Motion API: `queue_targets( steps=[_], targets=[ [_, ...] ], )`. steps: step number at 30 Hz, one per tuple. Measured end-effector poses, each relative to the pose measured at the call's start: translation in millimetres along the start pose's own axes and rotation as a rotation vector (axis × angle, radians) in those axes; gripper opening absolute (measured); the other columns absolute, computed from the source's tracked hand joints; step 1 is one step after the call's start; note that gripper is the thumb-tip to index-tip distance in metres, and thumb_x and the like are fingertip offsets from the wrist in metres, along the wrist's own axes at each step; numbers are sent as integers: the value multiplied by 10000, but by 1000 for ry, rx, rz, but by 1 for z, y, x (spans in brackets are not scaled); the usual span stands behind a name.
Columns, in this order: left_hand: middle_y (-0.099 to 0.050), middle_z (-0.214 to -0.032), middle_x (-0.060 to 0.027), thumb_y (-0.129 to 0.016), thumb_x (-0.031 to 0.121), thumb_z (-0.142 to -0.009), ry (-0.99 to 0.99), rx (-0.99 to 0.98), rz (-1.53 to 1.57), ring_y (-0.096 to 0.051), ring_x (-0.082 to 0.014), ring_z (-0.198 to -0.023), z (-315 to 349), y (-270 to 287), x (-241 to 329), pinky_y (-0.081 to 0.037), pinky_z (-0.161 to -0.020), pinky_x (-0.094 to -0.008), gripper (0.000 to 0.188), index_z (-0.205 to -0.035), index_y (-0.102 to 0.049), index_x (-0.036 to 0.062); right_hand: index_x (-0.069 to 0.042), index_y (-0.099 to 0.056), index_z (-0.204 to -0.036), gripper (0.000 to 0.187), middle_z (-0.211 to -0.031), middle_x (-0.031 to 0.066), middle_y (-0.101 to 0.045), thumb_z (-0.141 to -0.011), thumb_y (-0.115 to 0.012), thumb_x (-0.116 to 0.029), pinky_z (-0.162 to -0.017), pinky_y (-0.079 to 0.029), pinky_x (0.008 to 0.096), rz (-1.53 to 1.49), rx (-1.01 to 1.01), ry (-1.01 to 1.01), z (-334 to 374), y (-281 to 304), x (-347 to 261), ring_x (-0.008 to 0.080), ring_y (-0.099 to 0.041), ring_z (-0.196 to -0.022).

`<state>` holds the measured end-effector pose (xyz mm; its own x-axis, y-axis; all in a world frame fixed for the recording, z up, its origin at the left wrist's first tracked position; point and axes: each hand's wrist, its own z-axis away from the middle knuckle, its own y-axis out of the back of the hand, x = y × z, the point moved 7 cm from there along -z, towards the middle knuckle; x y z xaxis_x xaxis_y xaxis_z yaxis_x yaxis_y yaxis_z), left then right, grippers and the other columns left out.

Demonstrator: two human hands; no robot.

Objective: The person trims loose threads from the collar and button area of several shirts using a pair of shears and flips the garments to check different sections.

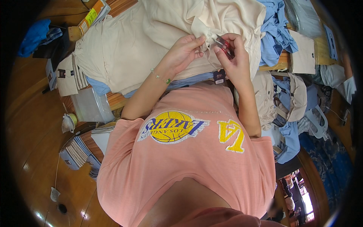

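Note:
A cream garment (124, 41) lies spread over the table in front of me, its cloth bunched up towards the far right. My left hand (185, 53) is closed in a pinch on a small edge of this cloth. Just to the right, my right hand (236, 60) grips small thread snips (226, 47) with red handles. Their metal tips point left, at the pinched edge, close to my left fingertips. Whether the blades touch the cloth or a thread is too small to tell. A dark hang tag (219, 77) hangs below the garment's near edge.
Crumpled blue garments (274, 32) lie right of the cream one, with a folded beige garment (303, 51) beyond. At the left are folded garments (68, 77), clear plastic bags (92, 105) and another folded stack (78, 150). Loose beige clothes (259, 96) hang by my right arm.

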<state>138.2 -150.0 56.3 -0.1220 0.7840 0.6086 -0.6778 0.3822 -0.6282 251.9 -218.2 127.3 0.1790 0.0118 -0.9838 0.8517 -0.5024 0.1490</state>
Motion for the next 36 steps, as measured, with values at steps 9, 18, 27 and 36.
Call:
queue_targets(
  steps=[9, 18, 27, 36],
  targets=[
    [-578, -935, -2, -581, 198, -890, 40, -78, -45, -525, -79, -867, 1, 4, -5, -437, -757, -275, 119, -843, -514, 110, 4, -635, -863, 96, -778, 38, -620, -781, -610, 47, -650, -452, 211, 148, -31, 126, -5, -7, -7, 88, -584, -713],
    [-587, -906, 1, -604, 212, -874, 19, -50, 3, -526, -76, -804, 3, -2, -2, -427, -707, -253, 137, -844, -536, 97, 5, -590, -890, 67, -771, 8, -598, -824, -591, 21, -601, -403, 172, 37, -67, 122, -3, -6, 7, 59, -520, -662],
    [-600, -946, -6, -614, 213, -864, -189, 31, -227, -507, -53, -823, 6, -7, 6, -404, -757, -213, 264, -1018, -566, 5, -15, -516, -966, 159, -739, 27, -553, -858, -587, -108, -565, -396, 211, 166, -167, -79, 6, -2, 8, 85, -477, -634],
    [-613, -1001, -30, -607, 168, -867, -378, 11, -286, -537, -82, -913, 13, -17, 17, -413, -840, -235, 255, -1050, -577, -6, -31, -490, -992, 196, -736, 86, -585, -865, -584, -148, -582, -444, 272, 165, -117, -37, 12, 0, 4, 155, -561, -630]
  ],
)
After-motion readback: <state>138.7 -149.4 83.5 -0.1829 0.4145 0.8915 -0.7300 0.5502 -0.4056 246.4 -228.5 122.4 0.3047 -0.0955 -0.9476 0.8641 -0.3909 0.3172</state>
